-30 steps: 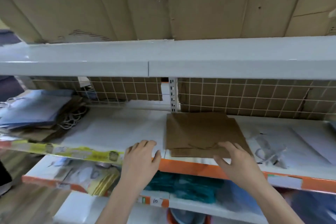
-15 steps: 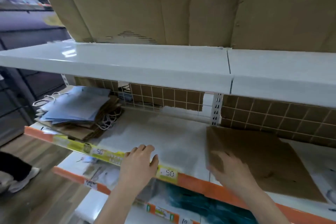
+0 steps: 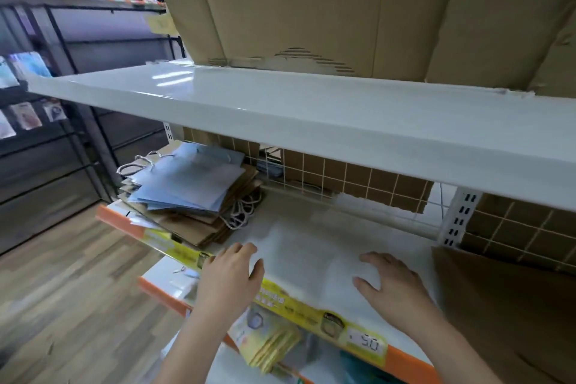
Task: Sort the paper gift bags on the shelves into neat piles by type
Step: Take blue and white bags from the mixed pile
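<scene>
Two hands over the middle shelf (image 3: 311, 246), both empty. Left hand (image 3: 232, 277) at the shelf's front edge, fingers loosely spread, grip wide, holding nothing; whether it touches the shelf can't be told. Right hand (image 3: 394, 287) further along that edge, palm down, fingers straight, grip wide, nothing in it.

One mixed pile at the shelf's far left end: blue gift bags (image 3: 187, 182) on top, several, exact count unclear, fanned out untidily; brown gift bags (image 3: 199, 229) beneath, count hidden. White rope handles (image 3: 241, 212) spill from the pile toward the shelf's middle. One flat brown bag (image 3: 505, 299) at the shelf's right end, just beside the right hand, apart from it.

Bare shelf surface between pile and flat bag. Yellow price strip (image 3: 299, 305) along the shelf's front edge. Wire grid (image 3: 343, 178) with cardboard behind it at the shelf's back. White upper shelf (image 3: 280, 112) overhangs above, carrying large cardboard sheets (image 3: 311, 3). Yellow packets (image 3: 271, 349) on the shelf below.
</scene>
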The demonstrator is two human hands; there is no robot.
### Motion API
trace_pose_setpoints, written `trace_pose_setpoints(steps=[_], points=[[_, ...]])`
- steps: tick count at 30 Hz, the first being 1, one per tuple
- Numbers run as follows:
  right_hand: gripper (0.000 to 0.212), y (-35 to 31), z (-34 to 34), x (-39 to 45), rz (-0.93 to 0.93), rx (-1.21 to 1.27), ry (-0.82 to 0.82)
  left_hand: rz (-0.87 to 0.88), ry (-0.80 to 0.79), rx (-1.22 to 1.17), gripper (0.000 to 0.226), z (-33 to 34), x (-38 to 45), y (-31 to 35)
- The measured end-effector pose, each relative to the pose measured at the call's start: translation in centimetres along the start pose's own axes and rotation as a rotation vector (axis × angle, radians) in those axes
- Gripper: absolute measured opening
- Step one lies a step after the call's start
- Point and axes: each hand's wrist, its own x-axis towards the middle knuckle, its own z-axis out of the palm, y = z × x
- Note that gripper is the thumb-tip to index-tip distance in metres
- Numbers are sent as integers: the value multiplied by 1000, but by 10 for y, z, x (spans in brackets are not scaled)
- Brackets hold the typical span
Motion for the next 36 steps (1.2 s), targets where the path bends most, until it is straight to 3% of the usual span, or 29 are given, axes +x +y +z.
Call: trace_pose_setpoints(steps=[15,20,23,30,33,36], points=[[46,-174,83,46,146,23,103,137,-18,54,24,-52,76,-192],[46,-207,91,68,158,6,102,86,92,38,27,-58,112,-222],[47,-215,92,88,162,-17,105,-1,149,37,43,-57,142,-234],[51,-218,97,132,168,2,51,-216,29,176,82,-38,205,-252],[51,-219,98,144,160,-28,24,-283,-6,239,91,-25,217,-257],[51,-223,101,153,166,-25,15,-283,67,187,93,-16,225,-258]])
